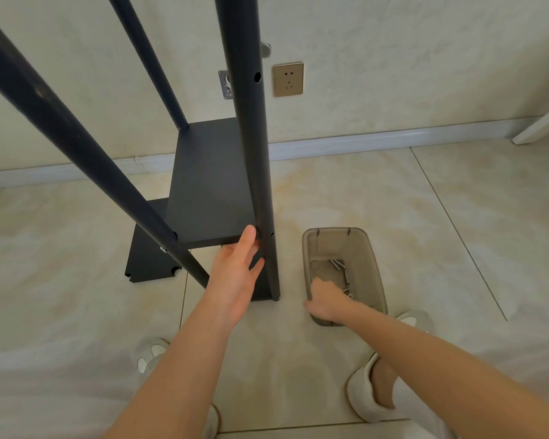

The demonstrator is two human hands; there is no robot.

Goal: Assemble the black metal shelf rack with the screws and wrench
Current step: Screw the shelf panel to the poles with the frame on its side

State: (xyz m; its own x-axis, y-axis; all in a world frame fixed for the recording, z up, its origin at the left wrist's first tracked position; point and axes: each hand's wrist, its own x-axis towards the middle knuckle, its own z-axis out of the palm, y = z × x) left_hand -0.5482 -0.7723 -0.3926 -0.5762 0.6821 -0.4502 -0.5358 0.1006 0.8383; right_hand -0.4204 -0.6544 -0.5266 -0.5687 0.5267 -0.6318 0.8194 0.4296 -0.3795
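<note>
Head view looks down on the rack (pixel 210 185) standing on the floor (pixel 393 191) close to the wall (pixel 393 58). Its black shelf (pixel 203 217) sits level a little above a lower panel (pixel 146 261), which lies at floor height with notched front corners. Three poles show. The right front pole (pixel 251 137) stands nearly upright, with open holes along its length, and its foot rests at the panel's front right corner. A second pole (pixel 61 128) slants across the left of the picture, with a bright bolt (pixel 163 249) just under the shelf's front left corner. A third pole (pixel 149 64) meets the shelf's back edge.

The left hand (pixel 235 274) is at the shelf's front right corner, right beside the upright pole — the thumb lies up over the front edge, and the fingers (pixel 258 264) are straight and slightly spread beneath it.

Just right of that pole a smoky see-through bin (pixel 339 236) stands on the floor with a few silvery screws (pixel 338 264) loose in the bottom. The right hand (pixel 325 299) reaches down into its near end, knuckles up and fingers curled under out of sight — I cannot tell whether they pinch a screw.

Pale shoes (pixel 362 397) are planted on the tiles near the bottom of the picture. On the wall behind the rack are a brass-coloured socket (pixel 288 79) and a small metal bracket (pixel 225 85), with a white skirting (pixel 393 137) running below.
</note>
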